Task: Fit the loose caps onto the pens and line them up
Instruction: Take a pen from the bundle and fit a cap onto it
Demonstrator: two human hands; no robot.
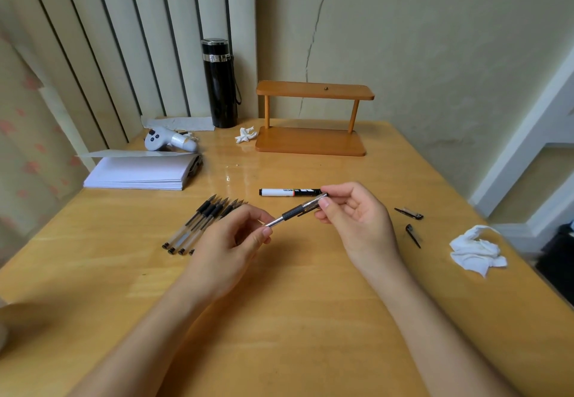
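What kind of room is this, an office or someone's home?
Probably a home desk in a room corner rather than an office. A wooden table stands against a cracked wall, with a curtain on one side, and it holds a flask, a paper stack and pens.

- Your table (pixel 310 319) is honey-yellow wood grain.
- On it, the pens (pixel 198 225) are clear with black grips.
- Behind them, the marker (pixel 290 192) is white and black.
- Far back, your flask (pixel 221 86) is black, silver-banded.

Cracked wall (pixel 403 39) behind wooden table (pixel 295 319)
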